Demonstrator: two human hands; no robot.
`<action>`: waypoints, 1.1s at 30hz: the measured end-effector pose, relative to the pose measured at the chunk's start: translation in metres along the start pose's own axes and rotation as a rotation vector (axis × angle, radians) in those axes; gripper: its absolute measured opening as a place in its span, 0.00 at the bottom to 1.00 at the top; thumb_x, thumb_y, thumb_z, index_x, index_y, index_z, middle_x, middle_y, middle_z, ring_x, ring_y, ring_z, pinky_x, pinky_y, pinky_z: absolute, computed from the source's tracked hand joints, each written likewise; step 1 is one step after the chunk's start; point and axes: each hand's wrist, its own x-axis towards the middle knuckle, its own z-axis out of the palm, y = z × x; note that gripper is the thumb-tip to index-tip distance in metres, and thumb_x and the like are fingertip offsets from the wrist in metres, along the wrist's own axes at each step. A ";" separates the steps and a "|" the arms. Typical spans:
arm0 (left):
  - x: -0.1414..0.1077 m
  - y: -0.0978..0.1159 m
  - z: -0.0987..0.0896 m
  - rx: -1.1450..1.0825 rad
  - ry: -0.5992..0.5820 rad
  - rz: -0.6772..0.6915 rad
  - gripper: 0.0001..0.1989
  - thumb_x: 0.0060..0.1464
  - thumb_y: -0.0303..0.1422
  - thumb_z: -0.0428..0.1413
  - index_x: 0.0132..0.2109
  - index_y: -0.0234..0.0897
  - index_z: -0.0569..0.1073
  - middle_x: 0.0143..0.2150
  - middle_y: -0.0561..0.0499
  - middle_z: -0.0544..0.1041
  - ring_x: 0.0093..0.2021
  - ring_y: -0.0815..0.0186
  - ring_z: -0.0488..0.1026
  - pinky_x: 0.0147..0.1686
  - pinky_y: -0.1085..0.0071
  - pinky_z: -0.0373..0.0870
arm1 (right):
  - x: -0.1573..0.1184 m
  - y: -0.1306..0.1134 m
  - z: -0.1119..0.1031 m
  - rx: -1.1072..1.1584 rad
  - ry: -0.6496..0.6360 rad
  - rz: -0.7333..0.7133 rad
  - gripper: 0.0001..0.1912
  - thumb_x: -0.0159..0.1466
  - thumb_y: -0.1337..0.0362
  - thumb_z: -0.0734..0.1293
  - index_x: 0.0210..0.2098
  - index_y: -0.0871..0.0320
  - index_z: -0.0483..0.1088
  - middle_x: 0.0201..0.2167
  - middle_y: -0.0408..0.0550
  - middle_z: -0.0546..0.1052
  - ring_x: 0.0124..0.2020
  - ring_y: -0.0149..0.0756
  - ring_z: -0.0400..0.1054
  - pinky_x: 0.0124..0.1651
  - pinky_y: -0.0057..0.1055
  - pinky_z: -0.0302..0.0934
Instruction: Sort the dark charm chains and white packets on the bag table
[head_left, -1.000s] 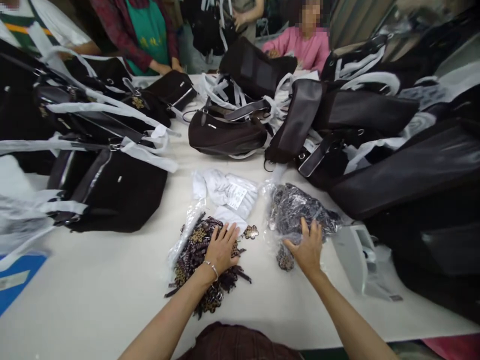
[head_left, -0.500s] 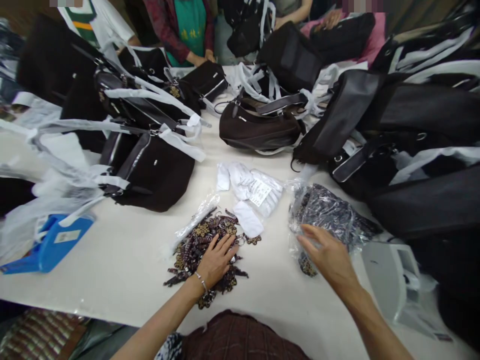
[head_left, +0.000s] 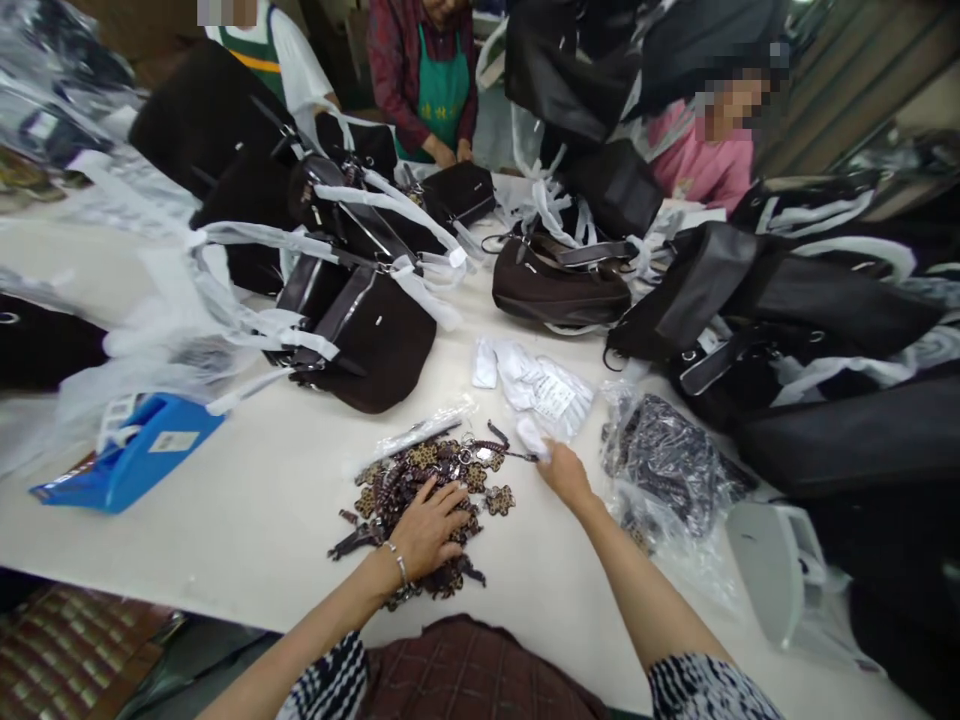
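Note:
A pile of dark braided straps with flower-shaped charms (head_left: 420, 490) lies on the white table. My left hand (head_left: 429, 527) rests on the pile with its fingers spread. To the right of the pile, my right hand (head_left: 564, 472) is closed on the end of a dark strap (head_left: 517, 455) and a small white packet (head_left: 531, 436). That strap runs back to the pile. Just beyond lie white packets in clear plastic (head_left: 546, 385). A clear plastic bag with dark items (head_left: 667, 460) lies to the right of my right hand.
Dark handbags with white-wrapped handles stand at the left (head_left: 371, 340), the middle (head_left: 559, 285) and the right (head_left: 817, 300). A blue holder (head_left: 154, 455) is at the left, a grey device (head_left: 772, 570) at the right. Several people are across the table (head_left: 262, 545).
My right hand has moved left from the plastic bag and closed on a strap end and the white packet. The view has shifted. My left hand is still on the pile.

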 end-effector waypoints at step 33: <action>0.010 -0.112 -0.111 -0.208 0.148 -0.259 0.12 0.64 0.37 0.45 0.48 0.43 0.71 0.40 0.50 0.76 0.41 0.62 0.71 0.42 0.69 0.63 | -0.064 -0.114 0.033 0.283 0.035 -0.134 0.14 0.62 0.61 0.64 0.45 0.57 0.75 0.52 0.55 0.73 0.56 0.49 0.64 0.62 0.52 0.55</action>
